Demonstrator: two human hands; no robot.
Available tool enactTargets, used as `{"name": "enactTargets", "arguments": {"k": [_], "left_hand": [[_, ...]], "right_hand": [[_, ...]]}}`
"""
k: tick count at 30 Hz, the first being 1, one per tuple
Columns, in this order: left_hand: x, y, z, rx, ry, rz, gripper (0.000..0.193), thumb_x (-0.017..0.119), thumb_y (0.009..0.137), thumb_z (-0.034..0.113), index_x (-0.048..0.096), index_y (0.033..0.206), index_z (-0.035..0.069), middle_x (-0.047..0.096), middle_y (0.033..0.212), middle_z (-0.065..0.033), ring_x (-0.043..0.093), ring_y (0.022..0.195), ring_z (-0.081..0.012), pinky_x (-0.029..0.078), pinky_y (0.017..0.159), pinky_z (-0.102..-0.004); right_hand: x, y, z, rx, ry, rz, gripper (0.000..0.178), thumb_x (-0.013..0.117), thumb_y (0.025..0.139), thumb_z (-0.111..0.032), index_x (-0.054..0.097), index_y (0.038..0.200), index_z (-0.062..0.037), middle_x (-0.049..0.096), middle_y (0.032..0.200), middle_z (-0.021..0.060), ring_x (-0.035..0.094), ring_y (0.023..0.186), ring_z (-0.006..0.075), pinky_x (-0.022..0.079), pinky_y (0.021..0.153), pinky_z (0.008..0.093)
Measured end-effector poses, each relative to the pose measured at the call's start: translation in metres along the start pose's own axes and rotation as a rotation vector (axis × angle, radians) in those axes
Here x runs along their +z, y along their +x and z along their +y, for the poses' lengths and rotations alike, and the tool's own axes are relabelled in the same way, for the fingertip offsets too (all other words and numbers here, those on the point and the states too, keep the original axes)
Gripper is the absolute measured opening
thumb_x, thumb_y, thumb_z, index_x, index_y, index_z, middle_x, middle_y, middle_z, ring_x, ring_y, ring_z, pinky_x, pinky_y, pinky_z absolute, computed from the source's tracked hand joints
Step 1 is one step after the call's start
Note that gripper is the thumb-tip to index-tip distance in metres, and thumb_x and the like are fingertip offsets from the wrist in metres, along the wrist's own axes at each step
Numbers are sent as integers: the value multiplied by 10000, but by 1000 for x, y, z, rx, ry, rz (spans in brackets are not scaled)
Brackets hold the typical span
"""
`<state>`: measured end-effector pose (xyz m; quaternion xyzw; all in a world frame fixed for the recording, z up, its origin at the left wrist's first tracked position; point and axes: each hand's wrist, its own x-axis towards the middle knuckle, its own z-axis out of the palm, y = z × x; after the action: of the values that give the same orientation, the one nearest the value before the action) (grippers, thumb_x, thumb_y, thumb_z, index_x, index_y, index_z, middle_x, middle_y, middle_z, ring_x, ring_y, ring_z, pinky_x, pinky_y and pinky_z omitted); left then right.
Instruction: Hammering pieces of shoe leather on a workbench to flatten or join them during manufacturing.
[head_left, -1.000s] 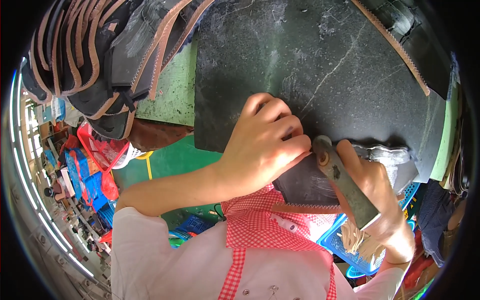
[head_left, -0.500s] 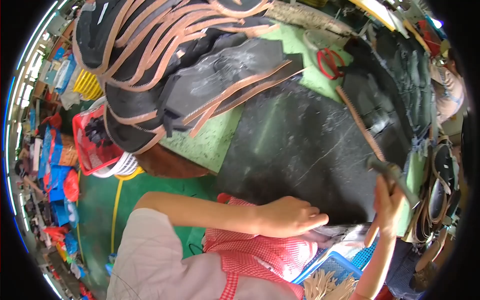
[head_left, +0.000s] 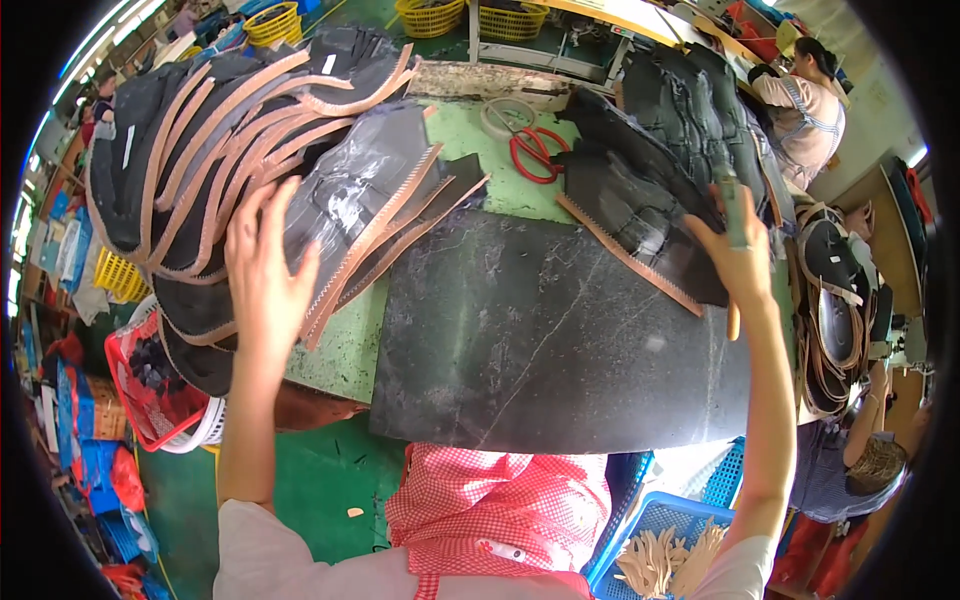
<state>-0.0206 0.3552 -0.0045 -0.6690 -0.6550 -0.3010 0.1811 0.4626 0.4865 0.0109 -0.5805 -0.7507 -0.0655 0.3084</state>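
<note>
My left hand [head_left: 268,265] is spread over the left edge of a dark grey flat piece [head_left: 355,185] edged with a brown toothed strip; whether it presses on it I cannot tell. Beside it lies a heap of black curved pieces with brown strips [head_left: 215,180]. My right hand [head_left: 745,250] is closed round a hammer, its metal head [head_left: 733,205] up and the end of its wooden handle [head_left: 733,322] below the palm. Just left of those fingers lies another dark piece with a brown edge [head_left: 640,215]. Between my hands is a dark slab [head_left: 560,330].
Red-handled scissors [head_left: 537,155] and a roll of tape [head_left: 508,117] lie on the green tabletop [head_left: 490,190]. A blue basket [head_left: 655,510] of pale strips sits by my lap. At left stands a red basket [head_left: 150,400]. Other people work at the right.
My left hand has gone from the slab's near edge to the pieces at left and opened. My right hand has moved up and away with the hammer, to the right-hand pieces.
</note>
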Motion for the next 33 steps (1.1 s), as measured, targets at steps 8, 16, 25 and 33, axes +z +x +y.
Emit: {"name": "enactTargets", "arguments": {"k": [8, 16, 25, 33], "left_hand": [[32, 41, 122, 420, -548, -127, 712, 812, 791, 224, 522, 1432, 113, 472, 1462, -129, 420, 1400, -343, 358, 1165, -511], [105, -18, 181, 487, -568, -483, 686, 784, 825, 453, 561, 1376, 109, 527, 1211, -151, 504, 1185, -324, 426, 1034, -495], [118, 33, 200, 620, -567, -603, 437, 866, 732, 407, 649, 893, 63, 588, 973, -109, 565, 1003, -284, 485, 914, -414], [7, -20, 234, 581, -1017, -508, 151, 802, 785, 130, 656, 799, 94, 681, 907, -10, 664, 614, -172, 530, 522, -311]], "right_hand": [[-63, -43, -85, 359, 463, -272, 305, 768, 878, -95, 624, 1129, 1, 682, 948, 53, 637, 915, 116, 513, 845, 292], [-49, -114, -42, 320, 330, -525, 273, 771, 858, -142, 560, 972, -10, 581, 736, 112, 557, 660, 173, 474, 641, 340], [18, -89, -21, 223, 490, -365, 362, 841, 805, -183, 557, 940, -4, 616, 767, 114, 610, 685, 244, 484, 650, 352], [27, -70, 31, 200, 449, -254, 289, 831, 792, -131, 587, 890, -12, 521, 720, 27, 478, 679, 121, 429, 629, 312]]}}
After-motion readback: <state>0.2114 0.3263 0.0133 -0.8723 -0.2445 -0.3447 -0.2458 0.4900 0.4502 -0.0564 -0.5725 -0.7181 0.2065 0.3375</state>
